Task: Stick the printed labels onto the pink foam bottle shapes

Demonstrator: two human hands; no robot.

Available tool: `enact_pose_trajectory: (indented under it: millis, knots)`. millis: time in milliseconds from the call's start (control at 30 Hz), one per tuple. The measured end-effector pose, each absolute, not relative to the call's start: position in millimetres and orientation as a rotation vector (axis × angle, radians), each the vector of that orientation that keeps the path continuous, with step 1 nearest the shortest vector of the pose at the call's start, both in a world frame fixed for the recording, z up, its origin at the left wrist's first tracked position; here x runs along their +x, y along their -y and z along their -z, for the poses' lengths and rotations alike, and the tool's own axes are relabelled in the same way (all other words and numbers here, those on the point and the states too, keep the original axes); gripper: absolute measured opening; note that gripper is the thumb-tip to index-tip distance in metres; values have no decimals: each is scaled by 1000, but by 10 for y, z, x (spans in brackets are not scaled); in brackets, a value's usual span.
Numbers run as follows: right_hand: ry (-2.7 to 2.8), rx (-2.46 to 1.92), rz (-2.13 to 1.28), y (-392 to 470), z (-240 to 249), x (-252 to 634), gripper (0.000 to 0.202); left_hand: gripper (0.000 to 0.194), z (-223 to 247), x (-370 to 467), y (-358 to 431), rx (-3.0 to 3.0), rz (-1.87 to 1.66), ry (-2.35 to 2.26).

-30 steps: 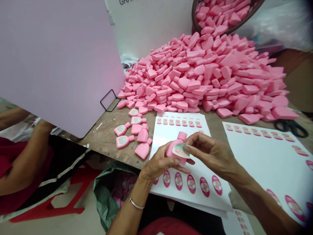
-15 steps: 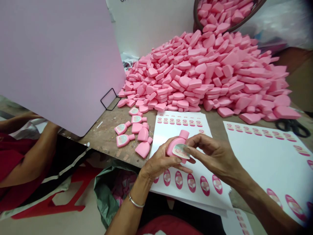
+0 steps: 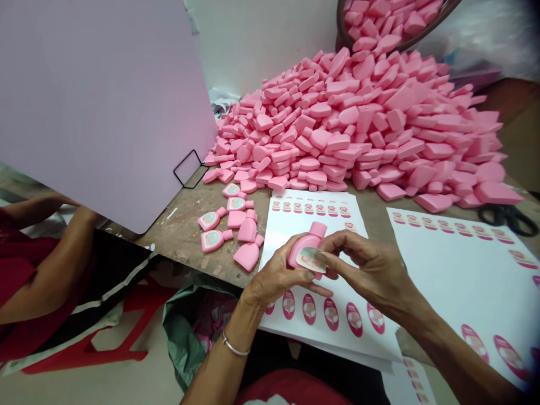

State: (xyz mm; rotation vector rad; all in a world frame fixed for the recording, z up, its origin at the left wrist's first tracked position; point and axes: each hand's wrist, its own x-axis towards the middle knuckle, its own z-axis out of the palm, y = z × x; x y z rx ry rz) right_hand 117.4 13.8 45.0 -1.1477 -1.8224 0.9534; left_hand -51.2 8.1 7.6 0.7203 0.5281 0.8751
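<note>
A small pink bottle (image 3: 298, 250) is held over the stacked sticker sheets, its neck pointing up. My left hand (image 3: 278, 273) is wrapped round its left side and base. A pale green and pink label (image 3: 311, 259) lies against the bottle's front. My right hand (image 3: 358, 259) pinches the label's right edge between thumb and fingers. Under both hands is a white sheet (image 3: 295, 229) with small stickers along its top and pink ovals along its bottom. Several pink bottles (image 3: 247, 256) lie on the table to the left, some with labels on them.
A big heap of pink bottles (image 3: 337, 124) spills from a basket (image 3: 341, 28) at the back. Right are another sticker sheet (image 3: 455, 270) and black scissors (image 3: 508, 218). A pale panel (image 3: 105, 101) stands left; beyond it are a person's arms (image 3: 63, 259). Below is a green bag (image 3: 177, 320).
The label appears slightly closer to the bottle's front, with my right fingers still at its edge. Otherwise the view has only shifted a little.
</note>
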Motion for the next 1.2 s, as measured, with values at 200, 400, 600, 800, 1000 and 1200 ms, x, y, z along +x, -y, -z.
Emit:
enact_pose_trajectory:
  millis: [200,400,600,800,1000,1200]
  knots:
    - [1838,-1151,-914,-132,-459,1156,14,64,-61,-519,-85,754,-883,-512]
    - [1861,-1153,-863,-134,-492,1141,17,68,-81,-527,-81,758,-873,-506]
    - [1918,-1161,-800,-132,-496,1138,15,49,-96,-504,-71,753,-896,-557]
    - [2015,-1188,-372,-67,-484,1089,9,46,-101,-460,-64,826,-941,-646]
    - [2062,-1202,108,-100,-430,1081,14,35,-105,-445,-82,779,-959,-615]
    - [1807,-1325,-93,-289,-323,1308,37,29,-67,-446,-69,748,-982,-574]
